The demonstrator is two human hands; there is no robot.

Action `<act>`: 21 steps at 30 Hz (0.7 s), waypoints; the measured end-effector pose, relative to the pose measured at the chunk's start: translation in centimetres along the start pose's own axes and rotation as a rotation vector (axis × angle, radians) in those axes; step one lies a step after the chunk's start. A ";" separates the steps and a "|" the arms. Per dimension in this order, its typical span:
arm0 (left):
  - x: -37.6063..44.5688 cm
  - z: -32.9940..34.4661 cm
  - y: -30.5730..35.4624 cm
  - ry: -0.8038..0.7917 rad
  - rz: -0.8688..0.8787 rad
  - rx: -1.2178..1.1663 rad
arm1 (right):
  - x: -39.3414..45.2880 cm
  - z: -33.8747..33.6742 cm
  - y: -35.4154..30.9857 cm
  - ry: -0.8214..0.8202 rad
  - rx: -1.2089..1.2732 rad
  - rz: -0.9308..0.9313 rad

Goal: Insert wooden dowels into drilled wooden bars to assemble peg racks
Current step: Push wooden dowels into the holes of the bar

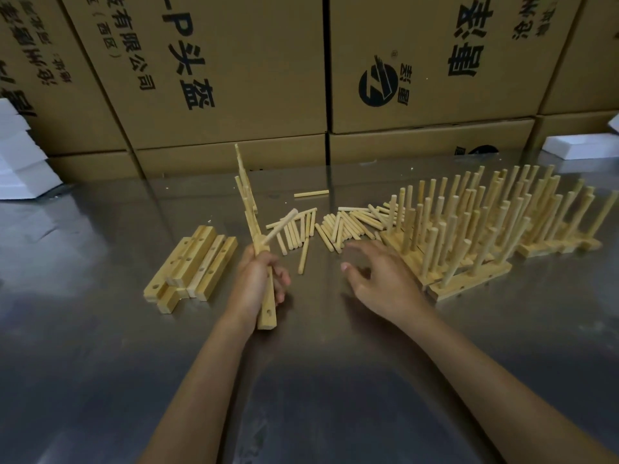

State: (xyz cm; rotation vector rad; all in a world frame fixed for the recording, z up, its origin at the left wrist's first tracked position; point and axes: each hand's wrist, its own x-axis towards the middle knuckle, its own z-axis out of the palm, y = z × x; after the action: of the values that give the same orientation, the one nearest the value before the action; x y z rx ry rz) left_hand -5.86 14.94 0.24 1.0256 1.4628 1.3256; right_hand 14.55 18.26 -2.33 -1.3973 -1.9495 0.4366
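- A drilled bar w/ dowels already fitted is gripped upright at frame centre by the left hand, fingers wrapped round it.
- The right hand is held over the table, fingers loosely spread, nothing held.
- Loose dowels are scattered just beyond the hands.
- Blank bars are stacked centre-left; finished racks are crowded at right.
- Cardboard boxes are stacked across the top.

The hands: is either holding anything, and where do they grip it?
The left hand grips a partly pegged wooden bar around its middle. The right hand holds nothing.
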 end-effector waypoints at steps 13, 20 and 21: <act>0.6 0.0 -0.1 0.127 -0.190 -0.133 | 4.7 0.7 -1.2 0.155 0.038 0.417; -0.3 0.6 0.3 -0.118 -0.259 -0.402 | -2.5 -1.8 -2.1 -0.025 0.462 0.209; -0.4 0.8 0.3 -0.130 -0.249 -0.401 | -3.1 -2.0 -2.4 -0.048 0.532 0.194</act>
State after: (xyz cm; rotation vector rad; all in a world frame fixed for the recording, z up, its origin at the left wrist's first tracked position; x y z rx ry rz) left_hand -4.92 14.75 0.49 0.6337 1.1254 1.2769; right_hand 14.85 14.23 -0.48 -1.2275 -1.5743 1.0048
